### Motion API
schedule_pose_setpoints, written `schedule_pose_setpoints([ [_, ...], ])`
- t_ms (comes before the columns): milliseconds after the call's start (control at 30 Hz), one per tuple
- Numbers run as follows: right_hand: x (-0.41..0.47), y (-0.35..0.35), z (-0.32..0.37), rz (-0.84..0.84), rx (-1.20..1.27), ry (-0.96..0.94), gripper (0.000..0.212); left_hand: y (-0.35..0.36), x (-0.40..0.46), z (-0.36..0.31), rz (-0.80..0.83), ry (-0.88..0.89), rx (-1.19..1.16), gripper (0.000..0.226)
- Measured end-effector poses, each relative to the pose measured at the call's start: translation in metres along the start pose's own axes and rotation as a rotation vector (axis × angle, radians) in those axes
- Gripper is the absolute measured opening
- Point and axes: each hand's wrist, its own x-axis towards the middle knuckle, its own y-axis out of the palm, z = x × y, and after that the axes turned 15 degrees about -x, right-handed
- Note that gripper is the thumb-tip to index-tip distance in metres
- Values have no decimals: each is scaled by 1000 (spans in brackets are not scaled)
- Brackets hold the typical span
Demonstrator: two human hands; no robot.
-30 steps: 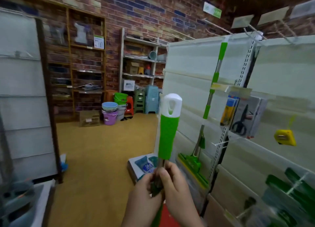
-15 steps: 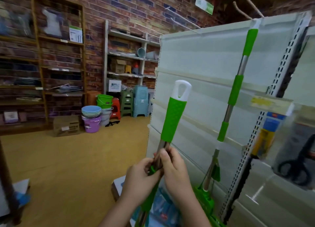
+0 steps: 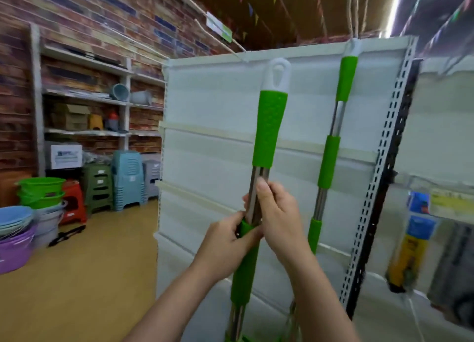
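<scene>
I hold a mop pole [image 3: 268, 126] upright in front of me: green grip sleeves, a steel tube and a white hanging loop at the top. My left hand [image 3: 225, 246] grips the green collar at the joint of the pole. My right hand [image 3: 278, 218] wraps the steel tube just above it, thumb pointing up along the tube. The pole's lower end runs out of the frame. A second, matching mop [image 3: 331, 149] hangs on the white display panel [image 3: 210, 115] right behind.
Packaged tools [image 3: 410, 249] hang on the panel at the right beside a perforated upright [image 3: 377, 187]. Stacked plastic stools [image 3: 127, 180], buckets and basins [image 3: 38, 192] stand on the yellow floor at left, before brick-wall shelves [image 3: 84, 95].
The view has tilted upward and closer to the panel. The pole has risen and now stands nearly vertical, its white loop close to the panel's top. Both hands keep their hold at the joint.
</scene>
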Motion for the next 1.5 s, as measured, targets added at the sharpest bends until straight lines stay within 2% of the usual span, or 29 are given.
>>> schedule_pose_setpoints([
  [100,38,-10,8,-113,-59,-7,28,8,47,-9,62,58,-83,6],
  [333,104,-40,21,-228,-159,-34,33,33,119,-32,173,185,-208,36],
  [533,129,-58,25,-318,-232,-46,35,52,152,-41,215,187,-306,27],
  [700,141,-75,29,-364,-237,-75,36,67,166,-52,274,175,-369,10],
  [1033,154,-87,46,-419,-304,-184,36,70,180,-71,333,284,-443,10],
  [1500,155,-101,39,-448,-262,-144,48,81,183,-73,390,310,-433,11],
])
